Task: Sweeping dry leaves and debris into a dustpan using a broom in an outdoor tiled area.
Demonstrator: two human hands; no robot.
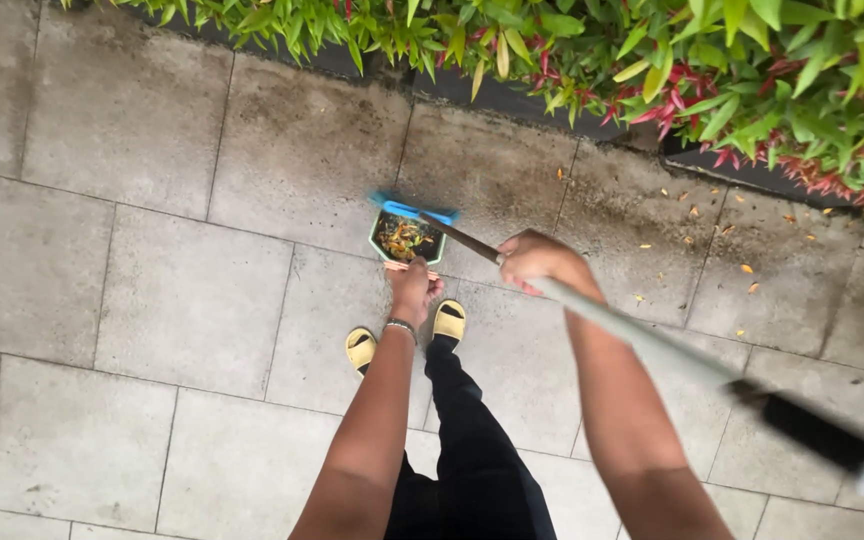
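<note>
The left hand (412,288) holds the green dustpan (407,238) tight; it is full of leaves. The right hand (540,260) grips the broom stick (642,335). Past that hand, more leaves (747,270) lie unswept.

My left hand (412,290) covers the near rim of the dustpan (407,238), so I cannot see how my fingers grip it. The broom head (414,210) is blurred, and its bristles cannot be made out. My right hand (540,260) hides part of the broom handle (652,340), whose near end is blurred and cut off at the right edge. My arm and trouser leg hide part of each sandal (360,348). The hedge (712,60) is cut off at the far edge
</note>
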